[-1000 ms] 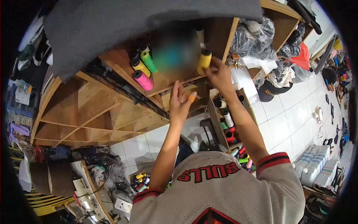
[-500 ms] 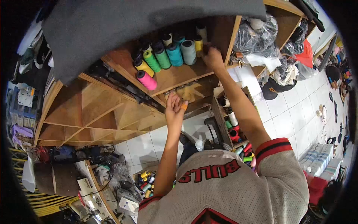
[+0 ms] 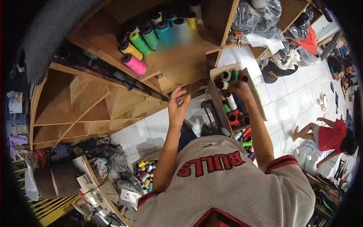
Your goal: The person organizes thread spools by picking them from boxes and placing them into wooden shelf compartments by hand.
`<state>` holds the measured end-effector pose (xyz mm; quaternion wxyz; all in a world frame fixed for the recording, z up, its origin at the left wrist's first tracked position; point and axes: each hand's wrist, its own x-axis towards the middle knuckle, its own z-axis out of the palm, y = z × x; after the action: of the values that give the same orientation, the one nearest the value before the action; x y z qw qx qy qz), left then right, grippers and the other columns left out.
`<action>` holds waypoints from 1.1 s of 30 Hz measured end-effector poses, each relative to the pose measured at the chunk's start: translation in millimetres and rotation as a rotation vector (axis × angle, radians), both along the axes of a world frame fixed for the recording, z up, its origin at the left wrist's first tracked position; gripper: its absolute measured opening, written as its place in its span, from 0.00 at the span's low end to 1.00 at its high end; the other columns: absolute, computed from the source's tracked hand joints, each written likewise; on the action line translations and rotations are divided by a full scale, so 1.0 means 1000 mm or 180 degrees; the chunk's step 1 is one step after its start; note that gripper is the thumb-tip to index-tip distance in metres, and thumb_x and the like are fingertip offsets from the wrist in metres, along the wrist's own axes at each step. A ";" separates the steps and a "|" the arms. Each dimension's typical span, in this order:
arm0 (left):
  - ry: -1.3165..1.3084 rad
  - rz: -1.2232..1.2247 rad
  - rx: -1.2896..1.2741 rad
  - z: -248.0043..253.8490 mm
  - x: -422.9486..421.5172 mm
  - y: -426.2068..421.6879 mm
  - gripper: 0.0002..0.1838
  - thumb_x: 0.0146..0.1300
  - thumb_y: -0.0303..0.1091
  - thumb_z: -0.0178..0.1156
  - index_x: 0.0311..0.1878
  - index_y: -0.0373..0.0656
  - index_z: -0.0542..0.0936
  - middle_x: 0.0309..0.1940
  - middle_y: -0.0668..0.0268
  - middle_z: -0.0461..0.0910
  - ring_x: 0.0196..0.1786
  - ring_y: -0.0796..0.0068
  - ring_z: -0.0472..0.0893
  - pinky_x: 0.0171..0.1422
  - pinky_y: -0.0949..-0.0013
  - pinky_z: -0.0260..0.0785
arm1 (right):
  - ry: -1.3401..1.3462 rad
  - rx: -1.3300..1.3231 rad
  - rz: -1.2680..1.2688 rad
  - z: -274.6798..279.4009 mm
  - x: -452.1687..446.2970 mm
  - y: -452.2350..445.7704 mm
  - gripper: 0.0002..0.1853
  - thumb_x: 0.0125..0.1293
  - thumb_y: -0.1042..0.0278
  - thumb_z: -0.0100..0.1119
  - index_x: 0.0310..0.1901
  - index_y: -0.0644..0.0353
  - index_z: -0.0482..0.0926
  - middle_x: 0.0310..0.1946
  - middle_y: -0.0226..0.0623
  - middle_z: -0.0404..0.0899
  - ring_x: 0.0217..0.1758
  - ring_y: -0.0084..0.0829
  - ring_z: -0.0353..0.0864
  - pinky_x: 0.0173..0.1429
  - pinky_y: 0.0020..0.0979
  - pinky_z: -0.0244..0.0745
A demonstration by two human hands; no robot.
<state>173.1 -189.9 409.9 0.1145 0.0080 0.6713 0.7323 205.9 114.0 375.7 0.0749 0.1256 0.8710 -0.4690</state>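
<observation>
My left hand [image 3: 177, 109] is raised in front of the wooden shelf edge, fingers apart, holding nothing. Something orange [image 3: 186, 99] sits around a fingertip or thumb tip there. My right hand [image 3: 241, 90] reaches over a box [image 3: 259, 96] of thread spools, beside a white spool [image 3: 230, 101] and a dark red spool [image 3: 243, 78]. Its fingers point down and are hidden, so I cannot tell whether they grip a spool. On the shelf stand a pink spool [image 3: 134, 64], a yellow spool [image 3: 131, 50] and a green spool [image 3: 139, 43], with several others behind. A blurred patch covers part of the shelf.
Wooden compartments [image 3: 98, 102] extend to the left. Another container of spools [image 3: 145, 174] lies low by my left arm. Plastic-wrapped bundles [image 3: 257, 17] fill the right shelf. A person in a red shirt [image 3: 331, 136] is on the tiled floor at right.
My right hand has moved from the shelf's right end down to the spool box. My left hand stays near the shelf edge. The view has shifted, and a person in red has appeared at right.
</observation>
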 end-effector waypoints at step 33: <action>-0.0623 -0.0895 0.0687 0.000 0.037 0.012 0.23 0.61 0.32 0.59 0.58 0.37 0.70 0.45 0.60 0.78 0.48 0.67 0.80 0.54 0.67 0.70 | 0.0011 0.2589 -0.0719 -0.008 -0.034 0.013 0.38 0.44 0.41 0.70 0.52 0.62 0.75 0.55 0.47 0.72 0.59 0.49 0.69 0.55 0.46 0.72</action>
<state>209.9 -178.2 410.4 0.2788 0.0427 0.5668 0.7741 172.1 126.9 367.7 -0.0341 0.2389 0.9660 -0.0925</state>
